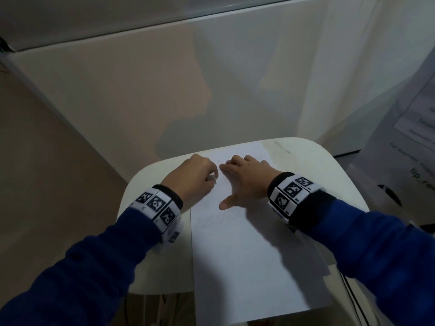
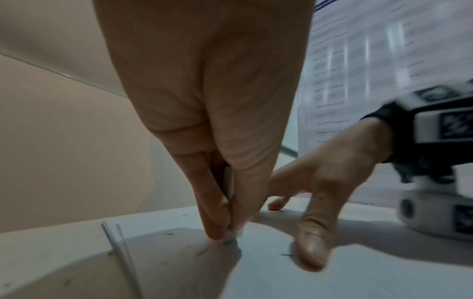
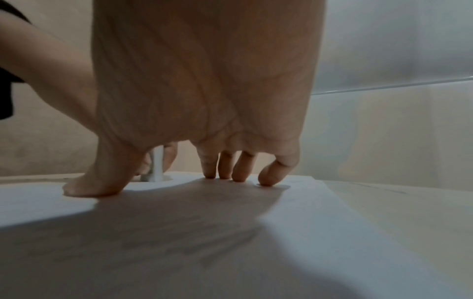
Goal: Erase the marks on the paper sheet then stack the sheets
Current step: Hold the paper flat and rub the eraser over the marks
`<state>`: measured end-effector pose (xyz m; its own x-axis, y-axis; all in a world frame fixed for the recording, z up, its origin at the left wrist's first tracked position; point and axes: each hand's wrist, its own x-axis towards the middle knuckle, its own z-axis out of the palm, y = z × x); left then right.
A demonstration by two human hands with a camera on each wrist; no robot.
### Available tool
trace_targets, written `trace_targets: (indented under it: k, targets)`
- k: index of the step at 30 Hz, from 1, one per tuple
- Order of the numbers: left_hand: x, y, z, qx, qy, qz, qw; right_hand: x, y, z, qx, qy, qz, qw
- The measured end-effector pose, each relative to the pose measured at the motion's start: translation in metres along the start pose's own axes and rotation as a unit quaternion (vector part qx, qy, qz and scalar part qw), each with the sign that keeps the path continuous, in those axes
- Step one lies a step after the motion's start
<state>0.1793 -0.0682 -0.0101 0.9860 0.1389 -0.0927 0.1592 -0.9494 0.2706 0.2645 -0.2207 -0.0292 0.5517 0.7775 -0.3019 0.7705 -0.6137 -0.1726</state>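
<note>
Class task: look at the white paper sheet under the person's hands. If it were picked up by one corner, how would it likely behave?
The paper sheet looks thin, so it would probably flop. Its near end overhangs the table, suggesting little weight. The right hand presses it flat, perhaps against sliding.

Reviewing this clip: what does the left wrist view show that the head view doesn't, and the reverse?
Only the left wrist view shows how the left hand pinches the white eraser, its lower end down on the paper sheet, and two sheet edges side by side. Only the head view shows the sheet overhanging the near edge of the small white table, and both blue sleeves. Both show the right hand spread on the sheet beside the eraser, thumb pressed down.
</note>
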Motion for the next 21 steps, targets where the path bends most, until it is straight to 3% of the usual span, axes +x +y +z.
trace_targets:
  k: [4,10,17,21]
  targets:
    - [-0.008,0.004,0.003,-0.002,-0.020,0.019,1.000,0.001,0.002,0.001,0.002,0.001,0.002,1.000]
    - [0.015,-0.004,0.000,-0.015,0.016,0.000,1.000,0.003,0.000,0.003,-0.005,0.006,0.003,1.000]
    - [-0.005,0.003,0.007,-0.006,-0.019,0.023,1.000,0.003,0.003,0.004,0.004,0.008,0.001,1.000]
    - [0.011,-0.002,0.003,-0.011,0.007,0.008,1.000,0.004,0.002,0.003,0.007,0.002,0.004,1.000]
